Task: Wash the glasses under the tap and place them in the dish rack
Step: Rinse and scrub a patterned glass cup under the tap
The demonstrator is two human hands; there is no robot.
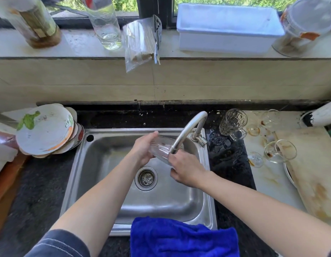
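both hands, left hand [142,150] and right hand [186,170], clasp a glass [161,149] beneath the tap [187,132] spout mid-rinse, soiled glasses [272,141] waiting at three o'clock, racking likely next.

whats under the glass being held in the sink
Beneath the ribbed glass, held by both hands, lies bare steel sink basin, with the drain strainer just nearer the camera. The hands hide part of the basin.

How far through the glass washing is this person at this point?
Early. No washed glass is visibly set aside, and no dish rack shows. Both hands, left hand and right hand, hold one glass under the tap. A glass mug and stained stemmed glasses wait on the counter.
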